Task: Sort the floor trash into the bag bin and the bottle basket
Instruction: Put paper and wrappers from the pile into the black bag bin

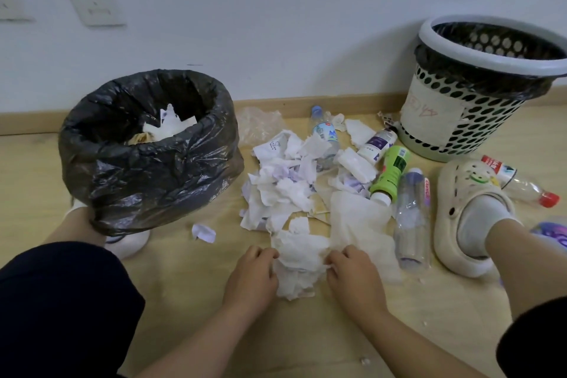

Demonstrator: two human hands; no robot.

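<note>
A white wall socket (93, 0) sits at ten o'clock on the pale wall (276, 9). A wooden baseboard (27, 123) meets the light wood floor (190, 285). At four o'clock stands a cream clog (460, 181) over a white sock (478, 219).

The paper pile (285, 190) is white with patches of purple print. Left of the pile, the bin bag (147, 169) is glossy black. Right of the pile lie a lime-green bottle (391, 173) with a white cap and a clear bottle (523, 186) with a red cap and label. Behind the pile to the right, the basket (487, 132) is cream, dotted with round holes, black-lined and scribbled with red. The floor (184, 301) is pale wood.
</note>
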